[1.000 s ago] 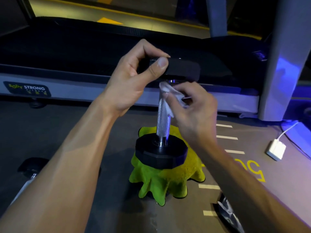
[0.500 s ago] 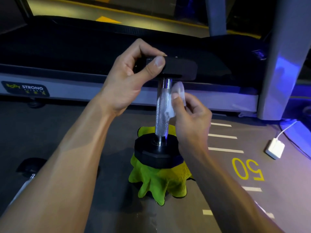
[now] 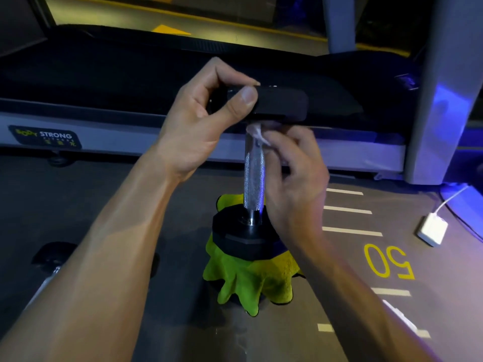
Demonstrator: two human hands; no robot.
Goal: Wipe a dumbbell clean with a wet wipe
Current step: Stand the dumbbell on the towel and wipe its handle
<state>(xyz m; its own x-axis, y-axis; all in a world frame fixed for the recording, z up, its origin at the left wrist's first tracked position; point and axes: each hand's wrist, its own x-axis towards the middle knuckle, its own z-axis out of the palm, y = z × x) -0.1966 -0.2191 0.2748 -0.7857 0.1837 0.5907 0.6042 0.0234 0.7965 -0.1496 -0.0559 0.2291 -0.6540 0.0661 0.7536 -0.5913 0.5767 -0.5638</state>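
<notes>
Dim gym flooring (image 3: 86, 205) stretches beneath a treadmill (image 3: 130, 82) whose side rail carries a "BODY STRONG" label (image 3: 44, 138), with blue light washing over its grey upright at the far right. Standing on end near the middle of the floor is a dumbbell (image 3: 254, 173), its lower black head planted on a crumpled green-and-yellow cloth (image 3: 251, 280) and its knurled metal handle rising straight up to the upper black head. At that upper head the left hand (image 3: 198, 126) holds on, its grip pinched around the head's near-left edge with the thumb pressed on the side face and the fingers curled over the top. Just beneath, the right hand (image 3: 295, 176) has its grip pinched on a small white wet wipe (image 3: 257, 131), holding it against the very top of the handle where it meets the upper head. Painted white dashes and a yellow "50" (image 3: 386, 262) mark the floor to the right, near a white charger block (image 3: 432, 231) with its cable. Another dumbbell (image 3: 49, 259) lies partly hidden under the left forearm at the floor's left edge.
</notes>
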